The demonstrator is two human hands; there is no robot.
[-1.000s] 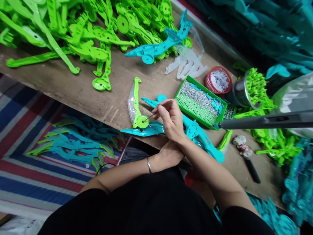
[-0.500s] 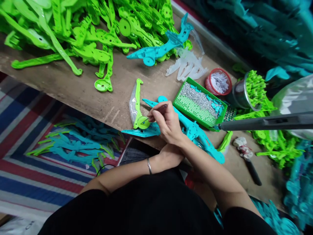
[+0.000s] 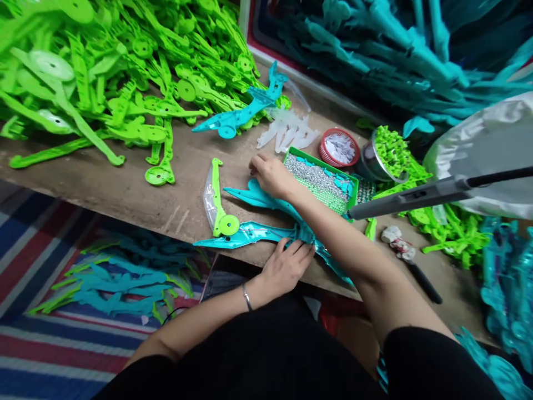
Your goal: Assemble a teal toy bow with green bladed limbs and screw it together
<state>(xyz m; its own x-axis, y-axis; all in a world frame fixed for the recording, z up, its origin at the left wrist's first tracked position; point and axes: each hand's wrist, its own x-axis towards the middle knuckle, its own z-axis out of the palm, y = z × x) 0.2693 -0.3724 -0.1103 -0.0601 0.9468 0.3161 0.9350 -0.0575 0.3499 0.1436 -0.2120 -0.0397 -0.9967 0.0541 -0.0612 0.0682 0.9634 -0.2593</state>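
Note:
A teal plastic shell (image 3: 262, 232) lies near the table's front edge. My left hand (image 3: 287, 266), with a bracelet on the wrist, has its fingers bent over the shell's middle. On the shell's left end sits the round end of a lime-green arm (image 3: 229, 224), with a clear curved blade (image 3: 209, 203) along the arm's outer side. My right hand (image 3: 268, 173) is above a second teal shell (image 3: 244, 195), left of the green basket (image 3: 355, 194). Its fingers are curled together; what they hold, if anything, is hidden. Metal screws (image 3: 318, 176) and small teal pieces fill part of the basket.
Lime-green parts (image 3: 125, 72) are heaped at the back left, near another teal shell (image 3: 239, 115) and clear pieces (image 3: 287, 130). A red basket (image 3: 356, 145), a metal tin (image 3: 370, 158) and a grey rod-like tool (image 3: 412, 199) stand right. A black-handled tool (image 3: 425, 283) lies front right.
My right hand has moved away from the lime-green arm's disc, up beside the green basket. My left hand has come out from under the right wrist onto the teal shell. The view has shifted.

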